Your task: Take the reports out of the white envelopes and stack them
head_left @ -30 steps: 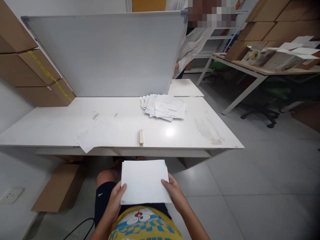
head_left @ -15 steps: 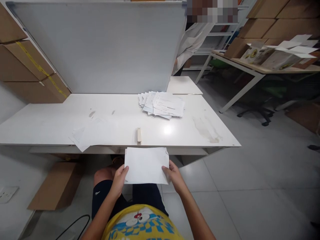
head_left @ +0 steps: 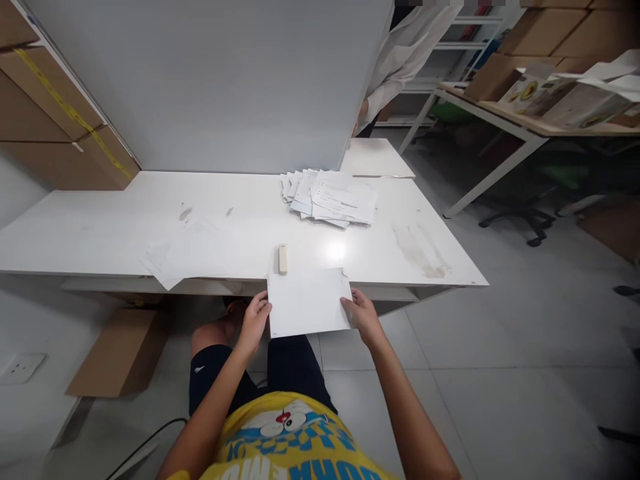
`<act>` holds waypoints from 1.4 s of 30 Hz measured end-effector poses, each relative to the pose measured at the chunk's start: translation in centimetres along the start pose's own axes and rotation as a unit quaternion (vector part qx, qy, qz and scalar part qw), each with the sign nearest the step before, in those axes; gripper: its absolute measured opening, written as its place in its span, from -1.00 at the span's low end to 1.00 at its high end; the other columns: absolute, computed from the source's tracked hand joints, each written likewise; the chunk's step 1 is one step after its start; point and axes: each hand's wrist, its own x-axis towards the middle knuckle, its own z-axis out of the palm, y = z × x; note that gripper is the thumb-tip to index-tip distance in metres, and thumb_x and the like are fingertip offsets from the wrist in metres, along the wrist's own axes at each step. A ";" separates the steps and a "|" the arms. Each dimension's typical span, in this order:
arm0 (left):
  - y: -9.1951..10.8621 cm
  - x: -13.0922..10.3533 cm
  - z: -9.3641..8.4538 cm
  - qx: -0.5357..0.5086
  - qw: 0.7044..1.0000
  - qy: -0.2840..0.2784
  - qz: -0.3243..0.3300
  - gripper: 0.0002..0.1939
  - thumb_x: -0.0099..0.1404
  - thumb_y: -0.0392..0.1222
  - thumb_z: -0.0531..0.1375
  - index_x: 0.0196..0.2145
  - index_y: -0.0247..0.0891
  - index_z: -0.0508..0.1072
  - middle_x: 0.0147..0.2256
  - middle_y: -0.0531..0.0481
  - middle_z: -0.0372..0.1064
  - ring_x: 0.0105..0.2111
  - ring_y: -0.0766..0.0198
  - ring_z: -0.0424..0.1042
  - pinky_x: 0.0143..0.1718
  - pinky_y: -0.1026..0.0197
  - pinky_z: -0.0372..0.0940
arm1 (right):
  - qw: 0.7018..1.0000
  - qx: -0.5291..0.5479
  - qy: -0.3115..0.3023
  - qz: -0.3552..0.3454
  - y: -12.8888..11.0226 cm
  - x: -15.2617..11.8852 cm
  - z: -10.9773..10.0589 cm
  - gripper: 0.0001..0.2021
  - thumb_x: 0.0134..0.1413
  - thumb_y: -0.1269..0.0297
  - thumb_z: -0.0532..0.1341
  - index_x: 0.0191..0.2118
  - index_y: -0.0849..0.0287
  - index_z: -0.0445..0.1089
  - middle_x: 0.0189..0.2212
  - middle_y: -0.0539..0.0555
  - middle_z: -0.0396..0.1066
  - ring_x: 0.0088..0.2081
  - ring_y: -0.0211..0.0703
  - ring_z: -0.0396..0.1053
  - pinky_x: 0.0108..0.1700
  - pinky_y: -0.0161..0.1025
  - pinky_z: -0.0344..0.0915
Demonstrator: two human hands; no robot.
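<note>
Both of my hands hold white paper sheets (head_left: 310, 303) at the front edge of the white table (head_left: 240, 250). My left hand (head_left: 257, 320) grips the left edge, thumb on top. At the right edge, my right hand (head_left: 363, 316) pinches the paper the same way. The far edge of the paper overlaps the tabletop, while the near part hangs over my lap. A small cream stapler (head_left: 283, 259) lies just beyond the paper. Farther back is a fanned pile of printed papers (head_left: 343, 198). How many sheets I hold, I cannot tell.
Loose sheets (head_left: 173, 260) lie at the left, poking over the table's front edge. A large whiteboard (head_left: 215, 87) stands along the back. Cardboard boxes (head_left: 55, 127) are stacked at left, and another box (head_left: 120, 347) sits below. Behind the board, a person's white sleeve (head_left: 407, 60) shows.
My hands have carried the paper forward and slightly right, so its far edge now lies over the table edge near the stapler. The camera view has tilted down somewhat.
</note>
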 end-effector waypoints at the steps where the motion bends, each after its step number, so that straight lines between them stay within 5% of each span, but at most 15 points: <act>1: 0.2 0.3 0.1 0.011 1.000 0.002 0.001 -0.46 0.12 -0.05 0.22 0.04 -0.30 0.32 -0.20 -0.12 0.47 -0.23 0.15 0.47 -0.23 0.19 0.31 | 1.000 -0.003 0.002 -0.001 0.0 0.3 -0.1 -0.61 -0.29 0.10 0.32 -0.24 0.13 0.40 -0.32 0.06 0.52 -0.28 -0.04 0.42 -0.23 -0.19 0.29; 8: 1.3 1.0 0.5 0.072 0.997 0.001 0.014 -0.42 0.10 -0.26 0.15 0.12 -0.29 0.27 -0.26 -0.06 0.44 -0.35 0.27 0.41 -0.32 0.26 0.24 | 1.000 -0.014 -0.018 -0.021 -0.2 0.8 -0.5 -0.58 -0.26 0.13 0.30 -0.17 0.13 0.36 -0.29 0.07 0.52 -0.26 -0.03 0.43 -0.23 -0.18 0.31; 16: 1.0 1.0 0.9 0.007 0.999 -0.028 0.036 -0.34 0.07 -0.23 0.20 0.16 -0.28 0.25 -0.17 -0.10 0.42 -0.29 0.27 0.42 -0.22 0.23 0.26 | 0.999 -0.022 0.029 0.014 -0.9 0.3 -0.8 -0.32 -0.24 0.18 0.31 0.12 0.09 0.25 -0.14 0.15 0.52 -0.18 0.08 0.47 -0.19 -0.10 0.36; 27: 0.5 1.7 1.1 0.024 1.000 0.005 -0.005 -0.46 0.06 -0.18 0.22 0.03 -0.30 0.34 -0.36 -0.01 0.43 -0.38 0.24 0.43 -0.32 0.23 0.28 | 0.997 -0.051 0.050 0.007 0.0 0.4 -0.9 -0.32 -0.22 0.17 0.28 0.14 0.14 0.25 -0.20 0.13 0.54 -0.21 0.05 0.48 -0.21 -0.13 0.36; 35: 0.6 2.4 1.0 0.065 0.996 0.028 0.049 -0.54 0.16 -0.11 0.20 0.02 -0.28 0.33 -0.15 -0.17 0.44 -0.16 0.12 0.46 -0.14 0.11 0.34 | 0.998 -0.042 0.050 -0.025 0.3 1.4 -0.8 -0.37 -0.21 0.17 0.30 0.09 0.14 0.30 -0.20 0.15 0.54 -0.19 0.07 0.48 -0.17 -0.10 0.36; 39: 1.4 2.3 1.1 0.259 0.941 0.066 0.208 -0.54 0.27 -0.16 0.11 0.12 -0.22 0.31 0.12 -0.23 0.28 0.12 0.03 0.29 0.10 -0.04 0.22 | 0.997 -0.048 0.053 -0.027 0.3 1.8 -0.8 -0.39 -0.19 0.14 0.29 0.09 0.13 0.30 -0.19 0.16 0.53 -0.20 0.06 0.47 -0.18 -0.09 0.36; 42: 2.4 2.6 1.4 0.405 0.864 0.003 0.299 -0.47 0.32 -0.21 0.04 0.24 -0.22 0.19 0.25 -0.17 0.13 0.27 0.02 0.05 0.25 -0.09 0.02 | 0.996 -0.059 0.054 -0.027 0.2 2.0 -0.8 -0.41 -0.19 0.15 0.28 0.07 0.12 0.32 -0.20 0.15 0.53 -0.21 0.06 0.47 -0.18 -0.10 0.35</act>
